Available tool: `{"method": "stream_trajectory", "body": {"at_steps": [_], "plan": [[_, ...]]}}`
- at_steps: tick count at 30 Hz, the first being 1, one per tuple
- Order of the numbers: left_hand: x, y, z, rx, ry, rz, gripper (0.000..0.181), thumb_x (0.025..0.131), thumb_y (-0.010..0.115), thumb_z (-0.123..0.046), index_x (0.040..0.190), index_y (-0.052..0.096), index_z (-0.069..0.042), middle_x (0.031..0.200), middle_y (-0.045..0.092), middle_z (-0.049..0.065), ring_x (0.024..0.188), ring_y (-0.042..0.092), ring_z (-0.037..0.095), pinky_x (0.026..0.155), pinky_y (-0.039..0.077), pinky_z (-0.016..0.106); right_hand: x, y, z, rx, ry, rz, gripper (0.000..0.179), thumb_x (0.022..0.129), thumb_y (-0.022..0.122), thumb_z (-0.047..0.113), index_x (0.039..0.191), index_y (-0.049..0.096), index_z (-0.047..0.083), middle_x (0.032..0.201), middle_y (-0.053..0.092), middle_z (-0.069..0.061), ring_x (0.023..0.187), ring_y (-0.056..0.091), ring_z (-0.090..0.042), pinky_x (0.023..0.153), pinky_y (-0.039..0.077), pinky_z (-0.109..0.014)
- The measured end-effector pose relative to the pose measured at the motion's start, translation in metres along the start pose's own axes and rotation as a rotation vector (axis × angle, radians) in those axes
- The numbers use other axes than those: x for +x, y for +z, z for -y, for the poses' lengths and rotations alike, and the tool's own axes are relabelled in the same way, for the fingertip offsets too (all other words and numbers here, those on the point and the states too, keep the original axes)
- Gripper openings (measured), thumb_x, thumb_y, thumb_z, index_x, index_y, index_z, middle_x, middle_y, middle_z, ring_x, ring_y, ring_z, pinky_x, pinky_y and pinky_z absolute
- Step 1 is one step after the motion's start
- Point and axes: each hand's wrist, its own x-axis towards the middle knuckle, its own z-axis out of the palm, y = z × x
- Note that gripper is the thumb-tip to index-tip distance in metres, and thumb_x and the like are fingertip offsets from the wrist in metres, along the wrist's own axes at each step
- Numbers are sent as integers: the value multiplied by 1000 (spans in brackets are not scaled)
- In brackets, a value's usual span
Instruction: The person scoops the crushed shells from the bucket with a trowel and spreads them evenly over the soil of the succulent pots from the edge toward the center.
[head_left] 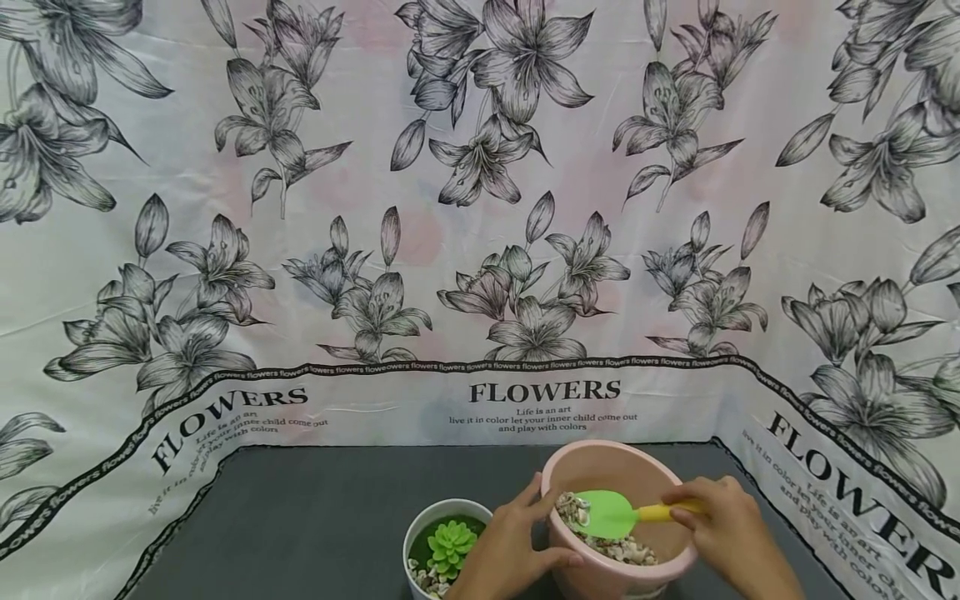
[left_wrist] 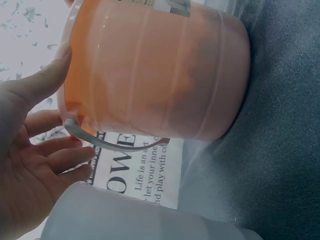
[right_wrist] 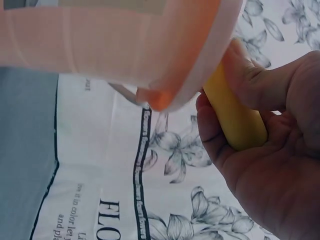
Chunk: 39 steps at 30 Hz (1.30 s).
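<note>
A pink bucket with pale pebbles inside stands at the front right of the dark table. My left hand holds its left rim, thumb at the near side and fingers spread round the outside, by the grey handle. My right hand grips the yellow handle of a toy shovel, fingers and thumb wrapped round it. The shovel's green blade lies over the pebbles inside the bucket; whether pebbles sit on it I cannot tell.
Left of the bucket, close to my left forearm, stands a white pot holding a green succulent and pebbles. A white flower-printed cloth rises behind the dark table and along both sides.
</note>
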Motion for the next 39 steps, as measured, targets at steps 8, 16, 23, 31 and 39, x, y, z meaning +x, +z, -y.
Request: {"method": "stream_trajectory", "body": {"at_steps": [8,16,23,31,39], "plan": [[0,1,3,19,16,-9,88,82,86,-52,156,52,-18,166,42,18,143,54,44,109,55,56,-1,-22,-4,-32,72,55,16,89,79,5,103,82,13,99,78,-5,83,52,-16,69,42,-27],[0,0,4,17,11,-11,88,82,86,-52,155,52,-16,166,43,18,141,56,45,107,56,57,-2,-34,2,-34,113,59,17,92,77,7,108,81,11,103,76,-11,86,53,-21,68,40,-28],[-2,-2,3,25,13,-13,87,84,84,-53,156,51,-15,165,44,18,142,56,44,109,55,57,-4,-37,5,-31,116,63,17,93,76,9,110,80,12,102,73,-10,87,54,-22,67,41,-28],[-13,-22,5,-3,-15,-42,87,88,79,-52,154,50,-2,163,45,21,146,50,45,111,52,59,-5,-33,15,-35,70,-9,17,92,78,11,108,81,16,97,73,-6,83,50,-17,68,37,-28],[-33,-54,26,18,-60,-57,87,91,73,-56,157,47,-5,166,41,20,144,51,46,107,53,64,-8,-20,32,20,-63,-117,21,84,85,7,98,82,21,92,74,4,78,45,-1,62,38,-20]]}}
